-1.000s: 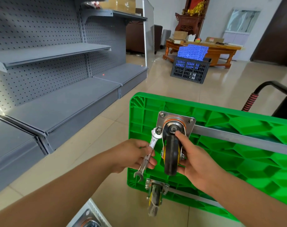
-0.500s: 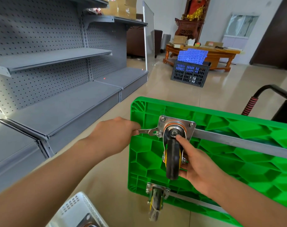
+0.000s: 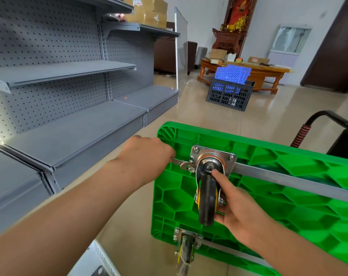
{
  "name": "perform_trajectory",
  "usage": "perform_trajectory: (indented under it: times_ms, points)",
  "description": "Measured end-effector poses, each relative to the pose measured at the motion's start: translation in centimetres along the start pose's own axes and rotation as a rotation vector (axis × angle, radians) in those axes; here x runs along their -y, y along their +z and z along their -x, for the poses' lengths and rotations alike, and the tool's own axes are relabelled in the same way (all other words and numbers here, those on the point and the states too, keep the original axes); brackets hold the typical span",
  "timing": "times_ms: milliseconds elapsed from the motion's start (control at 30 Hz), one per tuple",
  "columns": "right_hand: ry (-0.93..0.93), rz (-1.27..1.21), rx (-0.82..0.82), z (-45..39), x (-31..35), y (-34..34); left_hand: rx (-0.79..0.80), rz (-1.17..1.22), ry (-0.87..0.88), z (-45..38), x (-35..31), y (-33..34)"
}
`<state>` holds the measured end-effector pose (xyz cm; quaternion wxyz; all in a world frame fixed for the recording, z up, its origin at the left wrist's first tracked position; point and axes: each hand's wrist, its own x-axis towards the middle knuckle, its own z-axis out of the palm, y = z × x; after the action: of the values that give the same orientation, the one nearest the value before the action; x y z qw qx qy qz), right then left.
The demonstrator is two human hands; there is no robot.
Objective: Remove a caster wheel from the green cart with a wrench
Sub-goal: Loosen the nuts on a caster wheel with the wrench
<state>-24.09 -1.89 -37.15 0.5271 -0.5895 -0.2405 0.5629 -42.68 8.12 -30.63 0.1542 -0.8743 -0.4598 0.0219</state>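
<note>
The green cart point(image 3: 268, 196) is tipped up so that its ribbed underside faces me. A black caster wheel point(image 3: 207, 202) hangs from a steel mounting plate point(image 3: 229, 168) bolted near the cart's upper left corner. My left hand point(image 3: 147, 156) grips the handle of a silver wrench point(image 3: 182, 163). The wrench lies almost level, its head on the plate's lower left bolt. My right hand point(image 3: 236, 208) holds the wheel, with the forefinger up along its fork. A second caster point(image 3: 185, 251) sits at the cart's lower left corner.
Grey metal shelving point(image 3: 69, 126) runs along the left. A white perforated basket point(image 3: 97, 261) is at the bottom edge. The cart's black handle point(image 3: 316, 124) with a red grip sticks up at the right. A dark crate point(image 3: 228, 94) and wooden table point(image 3: 258, 72) stand farther back on the tiled floor.
My left hand has swung the wrench from pointing down to lying level, handle to the left, head still on the lower left bolt. My right hand has stayed on the wheel.
</note>
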Motion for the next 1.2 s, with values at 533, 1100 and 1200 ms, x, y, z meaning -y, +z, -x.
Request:
perform_trajectory:
  times_ms: [533,1100,1200]
  points:
    - [-0.005,0.000,-0.013,-0.3,-0.4,0.1,0.076,0.668,-0.083,-0.6,-1.7,9.3]
    - [0.010,0.005,-0.025,0.0,0.0,0.2,0.480,1.598,-0.346,2.5,-3.5,9.7]
    - [0.013,0.007,-0.021,0.0,0.1,0.2,0.413,1.230,-0.205,2.4,-1.4,8.4]
